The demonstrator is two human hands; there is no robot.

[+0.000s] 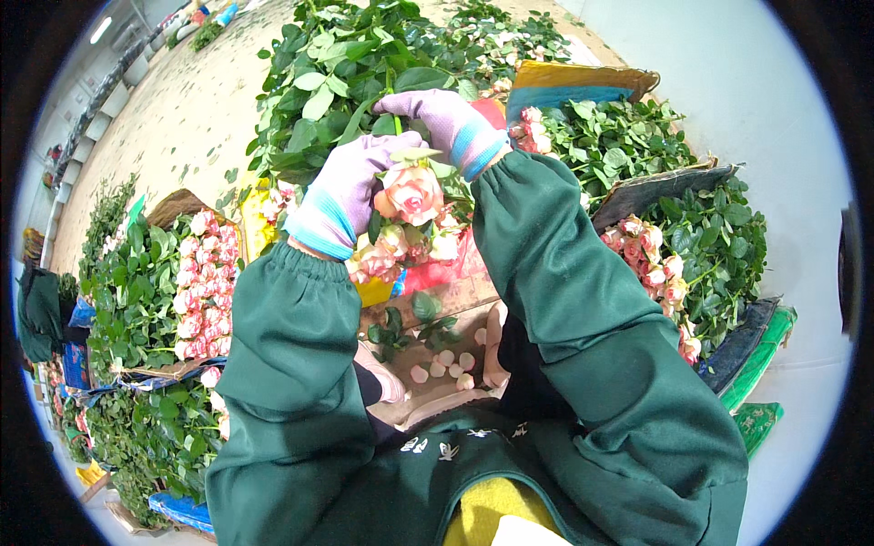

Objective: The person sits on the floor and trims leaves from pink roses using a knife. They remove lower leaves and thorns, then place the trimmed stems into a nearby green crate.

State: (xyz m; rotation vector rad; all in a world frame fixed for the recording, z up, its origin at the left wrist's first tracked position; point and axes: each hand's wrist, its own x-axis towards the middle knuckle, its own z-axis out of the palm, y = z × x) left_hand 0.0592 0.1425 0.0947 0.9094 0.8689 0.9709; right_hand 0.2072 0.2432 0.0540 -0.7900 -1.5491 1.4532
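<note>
Both hands wear pale purple knit gloves with blue-striped cuffs. My left hand [355, 179] is closed on the upper stem of a rose, just behind its bloom. The pink and cream rose bloom [411, 195] hangs on the near side of that hand. My right hand [444, 123] is higher up and to the right, its fingertips at the leafy green stem [398, 124]; whether they grip it is unclear. Beyond the hands lies a large heap of leafy rose stems [321, 89]. More rose blooms [389, 252] lie below the held one, over red and yellow wrapping.
Bundles of pink roses [205, 286] with leafy stems stand at left, others [642, 249] at right between cardboard dividers [655, 188]. Loose petals [447, 362] and leaves [427, 307] lie near the feet. A pale wall [785, 136] rises at right; fallen leaves dot the floor [184, 116].
</note>
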